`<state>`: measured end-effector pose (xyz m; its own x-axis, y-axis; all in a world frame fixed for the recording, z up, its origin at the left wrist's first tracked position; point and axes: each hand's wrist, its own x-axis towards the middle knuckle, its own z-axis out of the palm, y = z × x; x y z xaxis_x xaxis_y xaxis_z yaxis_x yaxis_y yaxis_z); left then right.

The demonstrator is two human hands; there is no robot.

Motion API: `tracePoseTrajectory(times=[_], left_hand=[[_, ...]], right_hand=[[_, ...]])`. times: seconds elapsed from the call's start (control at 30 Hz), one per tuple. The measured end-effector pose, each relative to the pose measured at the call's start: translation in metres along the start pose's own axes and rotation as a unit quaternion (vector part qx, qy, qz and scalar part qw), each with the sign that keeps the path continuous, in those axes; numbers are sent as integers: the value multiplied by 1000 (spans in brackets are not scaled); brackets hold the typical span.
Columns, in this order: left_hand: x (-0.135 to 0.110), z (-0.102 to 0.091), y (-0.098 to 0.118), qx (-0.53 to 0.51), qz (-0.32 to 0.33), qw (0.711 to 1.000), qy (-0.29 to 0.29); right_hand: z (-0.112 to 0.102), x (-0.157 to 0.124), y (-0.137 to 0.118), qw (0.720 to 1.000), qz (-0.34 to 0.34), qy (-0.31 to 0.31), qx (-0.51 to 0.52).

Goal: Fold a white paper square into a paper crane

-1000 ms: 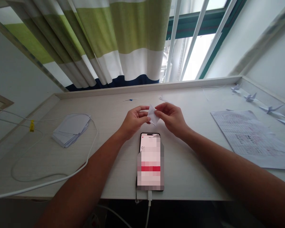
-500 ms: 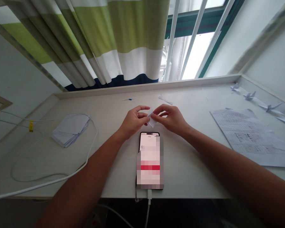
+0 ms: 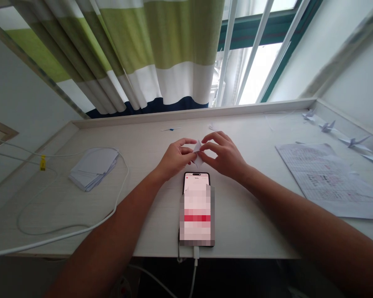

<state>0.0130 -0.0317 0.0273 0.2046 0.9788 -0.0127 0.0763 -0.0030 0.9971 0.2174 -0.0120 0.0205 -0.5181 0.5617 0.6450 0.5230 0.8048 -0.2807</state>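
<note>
Keeping a smartphone (image 3: 197, 209) flat and screen up at the near edge of the desk (image 3: 236, 223), with a white charging plug (image 3: 195, 253) seated in its near end and hanging over the edge. Reaching both forearms across the desk, one on each side of the smartphone.

Holding a small folded piece of white paper (image 3: 198, 154) just beyond the far end of the smartphone, between the two hands. Pinching its left side with the left hand (image 3: 174, 159): thumb and forefinger closing on the paper, remaining fingers curling loosely toward the palm. Pinching its right side with the right hand (image 3: 225, 155): thumb and forefinger tips meeting on the paper, the other fingers half open and arching over it. Not possible to tell whether the paper is touching the desk or sitting slightly above it.

Trailing a white cable (image 3: 118, 198) in a wide loop across the left part of the desk, passing just beside a loose stack of white paper squares (image 3: 93, 167). Carrying a yellow tag (image 3: 42, 162) on a thinner cable further left.

Lying to the right, well apart from the hands: a printed sheet (image 3: 326, 178). Standing in a row beyond it, along the right rim: finished paper cranes (image 3: 356, 142).

Resting near the far rim: a small blue scrap (image 3: 171, 129). Hanging behind the desk: a green, white and navy striped curtain (image 3: 155, 54), beside a barred window (image 3: 257, 70).
</note>
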Motion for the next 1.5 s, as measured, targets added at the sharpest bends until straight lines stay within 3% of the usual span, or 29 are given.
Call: tracePoseTrajectory(times=[0.1,0.27,0.47,0.57,0.77,0.93,1.13,1.43,1.5], left_hand=[[3,-3,-4,-24,-9,1000,18],[5,-5,-3,-89,-30,995,31],[5,-4,4,-164,-62,984,11],[4,-6,2,-197,-53,978,-29],[4,-8,-4,-224,-12,971,-79],[6,-9,-6,-223,11,970,-100],[7,-10,-8,-225,15,969,-103],[6,-9,-8,-184,46,976,-105],[6,-7,-9,-178,46,978,-97]], right_hand=[[-2,-1,2,999,-29,19,24],[-4,0,6,991,-126,-45,-17],[-7,3,9,985,-162,-5,-65],[-8,3,10,986,-158,14,-50],[-6,2,8,993,-85,52,59],[-4,3,0,981,8,72,182],[-5,3,-7,935,121,46,329],[-8,8,-11,864,218,56,450],[-6,8,-11,861,227,56,451]])
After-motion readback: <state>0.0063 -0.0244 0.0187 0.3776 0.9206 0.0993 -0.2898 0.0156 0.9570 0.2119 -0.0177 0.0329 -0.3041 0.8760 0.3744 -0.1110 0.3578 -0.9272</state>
